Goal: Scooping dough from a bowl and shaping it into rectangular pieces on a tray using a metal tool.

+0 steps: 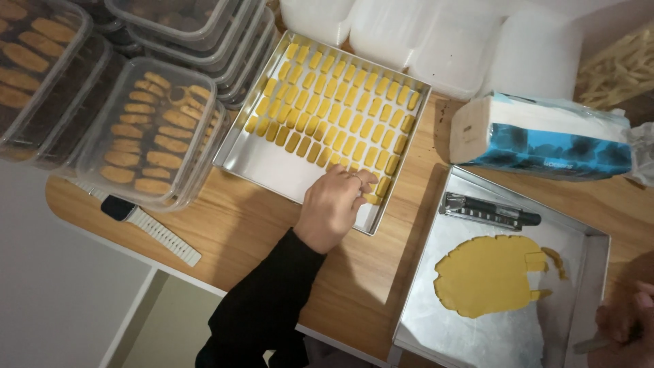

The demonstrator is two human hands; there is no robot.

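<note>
On baking tray (269, 163): left hand (332, 208), fingers pinching a dough piece (372, 198) at bottom row.
Right hand (630, 320): beside dough sheet (487, 274); finger state can't tell.

Looked like a home baking setup, kitchen or dining table. Wooden table (231, 225) held a metal baking tray (262, 163) of yellow dough pieces (340, 109), a second tray (586, 238) with a rolled dough sheet (487, 272), stacked clear tubs of baked biscuits (146, 133), a tissue pack (545, 136), and a smartwatch (139, 218).
</note>
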